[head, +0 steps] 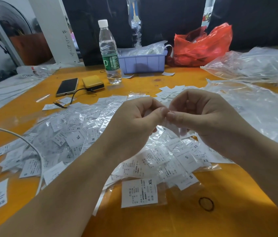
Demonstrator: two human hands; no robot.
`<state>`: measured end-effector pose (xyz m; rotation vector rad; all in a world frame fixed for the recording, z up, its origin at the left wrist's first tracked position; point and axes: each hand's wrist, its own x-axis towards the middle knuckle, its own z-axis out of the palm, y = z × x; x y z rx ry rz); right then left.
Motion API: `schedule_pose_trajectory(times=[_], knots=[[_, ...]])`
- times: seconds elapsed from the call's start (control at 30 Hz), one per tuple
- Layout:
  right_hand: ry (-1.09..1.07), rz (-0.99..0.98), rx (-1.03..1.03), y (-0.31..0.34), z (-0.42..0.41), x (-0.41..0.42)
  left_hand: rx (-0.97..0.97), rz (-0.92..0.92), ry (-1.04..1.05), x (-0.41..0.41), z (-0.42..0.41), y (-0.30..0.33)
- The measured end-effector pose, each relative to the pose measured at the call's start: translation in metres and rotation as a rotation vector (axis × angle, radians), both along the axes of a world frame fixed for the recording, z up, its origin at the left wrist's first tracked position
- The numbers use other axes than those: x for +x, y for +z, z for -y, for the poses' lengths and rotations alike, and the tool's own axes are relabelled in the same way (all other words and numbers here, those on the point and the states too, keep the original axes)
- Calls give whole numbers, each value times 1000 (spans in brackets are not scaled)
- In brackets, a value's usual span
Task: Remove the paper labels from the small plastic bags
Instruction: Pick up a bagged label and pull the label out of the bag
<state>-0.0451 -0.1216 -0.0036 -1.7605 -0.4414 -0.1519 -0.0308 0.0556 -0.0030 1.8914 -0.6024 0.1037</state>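
Both hands are raised over the middle of the orange table. My left hand and my right hand meet thumb to thumb, pinching one small clear plastic bag with a white paper label inside; most of it is hidden behind the fingers. Beneath them lies a wide heap of small bagged labels marked XL, M, S and XS. One bagged XL label lies apart at the front. A few loose paper labels rest beyond the hands.
At the back stand a water bottle, a purple bin of bags and a red plastic bag. A phone and yellow power bank lie left. Large clear bags fill the right. A white cable crosses the left; a rubber band lies in front.
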Motion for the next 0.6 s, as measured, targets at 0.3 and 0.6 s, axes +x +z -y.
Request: schedule_pose_trajectory(times=[0.3, 0.6], knots=[[87, -70, 45, 0, -1, -1, -57, 75, 68, -2, -3, 4], [-28, -34, 51, 2, 4, 2, -98, 70, 115, -1, -4, 4]])
